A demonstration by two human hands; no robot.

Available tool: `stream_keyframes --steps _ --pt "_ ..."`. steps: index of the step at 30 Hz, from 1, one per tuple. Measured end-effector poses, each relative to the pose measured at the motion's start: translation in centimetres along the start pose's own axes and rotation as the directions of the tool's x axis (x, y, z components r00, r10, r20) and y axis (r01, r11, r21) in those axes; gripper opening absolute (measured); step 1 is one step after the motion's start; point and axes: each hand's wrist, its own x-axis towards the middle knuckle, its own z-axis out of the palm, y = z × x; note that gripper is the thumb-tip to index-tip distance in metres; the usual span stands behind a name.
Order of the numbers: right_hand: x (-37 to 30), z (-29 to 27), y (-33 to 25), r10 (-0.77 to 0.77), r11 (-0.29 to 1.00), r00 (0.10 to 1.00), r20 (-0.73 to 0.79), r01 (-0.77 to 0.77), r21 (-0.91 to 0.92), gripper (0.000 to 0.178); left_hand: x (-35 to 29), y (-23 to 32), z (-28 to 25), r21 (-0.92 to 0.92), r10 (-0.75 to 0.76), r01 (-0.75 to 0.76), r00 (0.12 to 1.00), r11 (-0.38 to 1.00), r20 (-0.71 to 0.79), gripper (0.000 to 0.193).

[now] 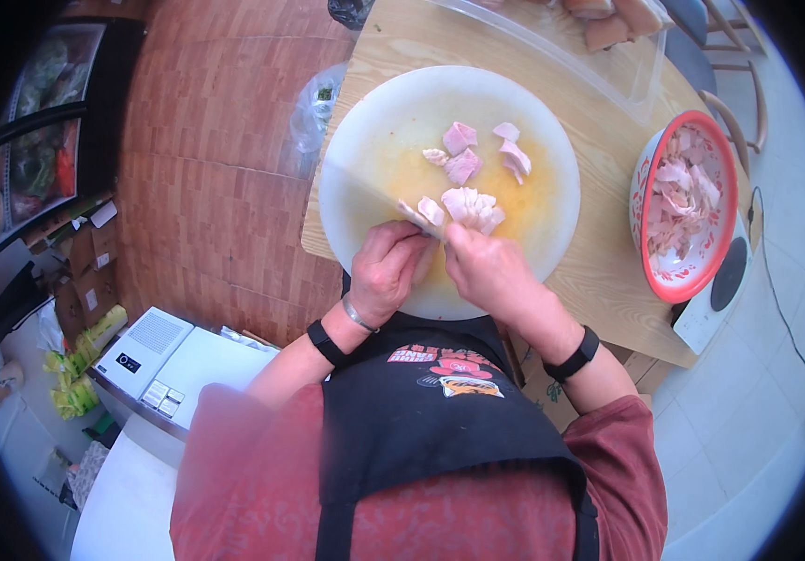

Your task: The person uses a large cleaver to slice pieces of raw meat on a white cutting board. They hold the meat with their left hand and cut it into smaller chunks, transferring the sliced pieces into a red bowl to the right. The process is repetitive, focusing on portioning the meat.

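A round white cutting board (365,122), stained yellow in the middle, lies before me. My right hand (496,269) is closed round a knife (412,213), whose thin blade slants up and left over the board and is partly blurred. Close beside it, my left hand (386,273) has its fingers curled at the near edge of the board, by the blade; whatever they press on is hidden. Just beyond my hands sits a clump of sliced pale pink meat (473,208), with a small piece (430,209) near the blade. Several loose meat chunks (463,166) are farther up the board.
At the right, a red-rimmed bowl (732,178) of cut meat stands on a white scale (702,323). A clear plastic tray (641,84) with larger meat pieces (608,33) is at the far right of the wooden table (599,187). A plastic bag (314,107) is beside the left edge.
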Motion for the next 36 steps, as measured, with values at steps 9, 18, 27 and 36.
stream_keyframes --steps 9,18,27,36 --pt "-5.5 -5.1 -0.8 0.035 0.998 0.988 0.150 -0.026 -0.062 0.011 -0.6 -0.1 0.1 0.027 0.001 0.000 0.999 1.000 -0.036 0.023" --pt "-1.7 -1.6 -0.5 0.010 0.999 0.992 0.125 -0.003 -0.054 0.011 -0.4 -0.1 0.0 0.019 -0.009 0.009 1.000 1.000 -0.010 0.021" --pt "-3.1 -2.7 1.1 0.193 0.972 0.980 -0.038 -0.186 0.146 0.009 -1.1 1.5 -0.5 0.081 -0.028 0.027 1.000 0.996 0.013 0.036" --pt "-8.3 -3.1 -0.7 0.095 0.995 0.993 -0.066 -0.095 0.006 0.012 0.1 0.7 0.1 0.074 0.030 -0.030 1.000 0.997 -0.002 0.025"
